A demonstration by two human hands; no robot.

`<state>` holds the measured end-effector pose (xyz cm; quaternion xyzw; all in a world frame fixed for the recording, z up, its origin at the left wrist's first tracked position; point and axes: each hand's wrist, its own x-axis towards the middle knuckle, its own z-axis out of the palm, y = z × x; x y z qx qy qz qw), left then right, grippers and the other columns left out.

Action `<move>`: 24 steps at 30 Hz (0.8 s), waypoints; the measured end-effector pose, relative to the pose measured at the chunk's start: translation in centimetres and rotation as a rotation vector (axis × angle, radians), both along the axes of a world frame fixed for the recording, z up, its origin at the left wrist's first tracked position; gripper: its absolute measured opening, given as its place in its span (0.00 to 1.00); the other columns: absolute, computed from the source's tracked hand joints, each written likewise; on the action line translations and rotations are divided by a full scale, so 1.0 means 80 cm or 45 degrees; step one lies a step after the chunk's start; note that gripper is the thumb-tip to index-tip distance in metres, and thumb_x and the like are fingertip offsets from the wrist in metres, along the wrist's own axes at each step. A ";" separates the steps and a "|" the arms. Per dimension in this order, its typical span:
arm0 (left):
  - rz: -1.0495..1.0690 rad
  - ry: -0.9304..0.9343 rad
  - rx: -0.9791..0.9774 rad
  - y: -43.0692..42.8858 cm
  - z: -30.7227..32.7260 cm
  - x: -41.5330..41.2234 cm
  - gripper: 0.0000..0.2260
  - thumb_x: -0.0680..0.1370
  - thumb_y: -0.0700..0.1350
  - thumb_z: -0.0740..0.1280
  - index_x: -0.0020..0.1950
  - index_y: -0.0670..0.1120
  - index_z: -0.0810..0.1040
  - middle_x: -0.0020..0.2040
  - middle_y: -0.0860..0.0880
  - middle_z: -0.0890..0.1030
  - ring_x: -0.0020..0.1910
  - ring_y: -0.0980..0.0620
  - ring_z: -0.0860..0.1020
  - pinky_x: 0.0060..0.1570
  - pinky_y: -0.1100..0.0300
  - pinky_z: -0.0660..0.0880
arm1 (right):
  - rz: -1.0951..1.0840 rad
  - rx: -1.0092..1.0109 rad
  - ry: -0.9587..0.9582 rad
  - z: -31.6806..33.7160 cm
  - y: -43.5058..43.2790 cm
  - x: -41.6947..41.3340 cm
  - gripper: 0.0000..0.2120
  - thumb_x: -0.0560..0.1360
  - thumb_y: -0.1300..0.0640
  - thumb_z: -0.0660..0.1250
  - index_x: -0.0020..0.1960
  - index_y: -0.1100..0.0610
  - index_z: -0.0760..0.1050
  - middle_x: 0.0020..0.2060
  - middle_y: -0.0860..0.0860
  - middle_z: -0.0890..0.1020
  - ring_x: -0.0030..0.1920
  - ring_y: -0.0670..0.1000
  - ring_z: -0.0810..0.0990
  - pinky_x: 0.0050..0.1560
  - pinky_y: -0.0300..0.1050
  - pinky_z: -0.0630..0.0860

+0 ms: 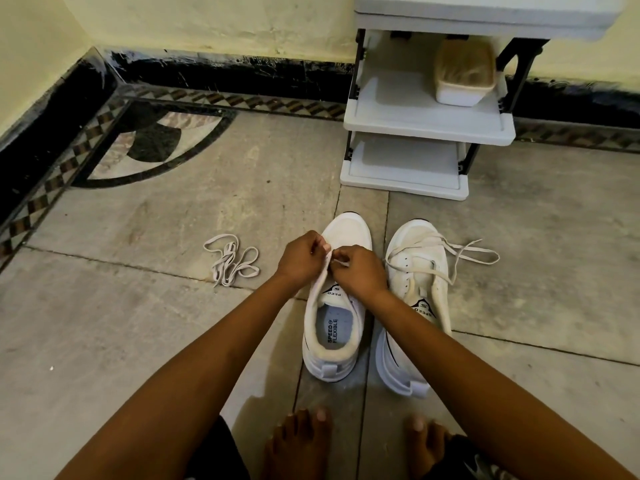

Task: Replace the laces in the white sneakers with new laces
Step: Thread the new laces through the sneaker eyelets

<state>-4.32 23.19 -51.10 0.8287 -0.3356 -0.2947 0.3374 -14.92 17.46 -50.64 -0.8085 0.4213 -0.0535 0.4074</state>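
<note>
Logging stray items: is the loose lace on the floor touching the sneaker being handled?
Apart. The head view shows bare floor between the loose lace and the sneaker being handled.

Dark print on the insole [333,331] of the left sneaker [348,230] reads "SPEED FLEXIBLE". Its tongue label [336,292] shows an "S" above "SPEED", partly covered. The right sneaker [403,271] carries "SPEED" on its tongue tag [423,308], under a black triangular emblem.
</note>
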 end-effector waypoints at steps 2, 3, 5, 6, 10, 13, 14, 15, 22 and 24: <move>-0.034 -0.264 0.030 0.002 -0.006 -0.002 0.06 0.80 0.43 0.58 0.47 0.42 0.72 0.44 0.44 0.77 0.42 0.48 0.73 0.41 0.56 0.67 | 0.095 -0.260 0.097 -0.001 -0.003 -0.005 0.18 0.74 0.53 0.65 0.62 0.54 0.75 0.60 0.55 0.75 0.61 0.56 0.71 0.54 0.43 0.67; -0.009 -0.353 0.018 0.003 -0.006 -0.003 0.07 0.80 0.43 0.58 0.48 0.41 0.72 0.46 0.43 0.77 0.44 0.47 0.74 0.41 0.56 0.67 | 0.128 -0.304 0.123 -0.001 -0.006 -0.008 0.24 0.73 0.50 0.66 0.68 0.55 0.70 0.66 0.55 0.71 0.66 0.55 0.67 0.60 0.44 0.64; 0.086 -0.370 -0.047 0.003 -0.003 -0.006 0.05 0.80 0.41 0.57 0.50 0.41 0.70 0.46 0.43 0.79 0.45 0.45 0.76 0.42 0.54 0.70 | 0.187 -0.182 0.139 0.000 -0.013 -0.011 0.34 0.73 0.47 0.67 0.74 0.57 0.59 0.73 0.54 0.63 0.72 0.54 0.60 0.69 0.45 0.57; 0.160 -0.261 -0.131 -0.001 0.004 -0.007 0.03 0.79 0.38 0.56 0.49 0.41 0.69 0.44 0.43 0.80 0.44 0.44 0.77 0.44 0.53 0.72 | 0.222 -0.145 0.160 0.001 -0.015 -0.012 0.36 0.74 0.46 0.66 0.75 0.58 0.56 0.74 0.54 0.61 0.73 0.53 0.59 0.71 0.46 0.56; 0.562 0.612 -0.610 -0.029 0.063 0.015 0.10 0.81 0.35 0.50 0.42 0.46 0.64 0.31 0.48 0.72 0.29 0.51 0.71 0.35 0.56 0.74 | 0.311 -0.155 0.243 0.002 -0.016 -0.013 0.35 0.76 0.43 0.62 0.76 0.57 0.54 0.76 0.53 0.57 0.75 0.52 0.56 0.73 0.45 0.51; 0.680 0.857 -1.006 -0.039 0.119 0.071 0.12 0.81 0.36 0.48 0.41 0.48 0.62 0.24 0.55 0.69 0.22 0.58 0.65 0.24 0.65 0.65 | 0.354 -0.144 0.237 0.004 -0.019 -0.016 0.33 0.78 0.43 0.58 0.76 0.57 0.53 0.76 0.52 0.55 0.75 0.51 0.54 0.72 0.44 0.49; 0.669 0.846 -1.101 -0.037 0.130 0.085 0.12 0.81 0.35 0.49 0.41 0.48 0.62 0.24 0.56 0.69 0.22 0.59 0.64 0.23 0.66 0.63 | 0.371 -0.150 0.227 0.005 -0.022 -0.017 0.33 0.78 0.43 0.58 0.76 0.57 0.53 0.76 0.52 0.55 0.75 0.52 0.54 0.72 0.43 0.50; 0.644 0.731 -1.089 -0.032 0.133 0.092 0.11 0.80 0.35 0.50 0.41 0.48 0.63 0.25 0.56 0.70 0.22 0.59 0.64 0.23 0.66 0.62 | 0.393 -0.159 0.225 0.007 -0.025 -0.018 0.33 0.78 0.42 0.58 0.76 0.57 0.54 0.76 0.53 0.55 0.75 0.52 0.55 0.72 0.43 0.52; -0.318 -0.313 0.383 0.013 0.019 0.021 0.14 0.81 0.54 0.57 0.43 0.45 0.71 0.37 0.49 0.74 0.39 0.49 0.72 0.37 0.59 0.64 | 0.491 -0.154 0.322 0.011 -0.043 -0.028 0.44 0.71 0.32 0.60 0.77 0.56 0.50 0.77 0.52 0.50 0.76 0.50 0.49 0.74 0.47 0.47; -0.273 -0.051 0.134 0.011 0.027 0.013 0.15 0.81 0.48 0.59 0.35 0.46 0.69 0.32 0.50 0.71 0.35 0.50 0.70 0.33 0.59 0.62 | 0.496 -0.187 0.337 0.009 -0.042 -0.028 0.44 0.71 0.32 0.60 0.77 0.56 0.50 0.77 0.52 0.50 0.76 0.50 0.49 0.74 0.46 0.46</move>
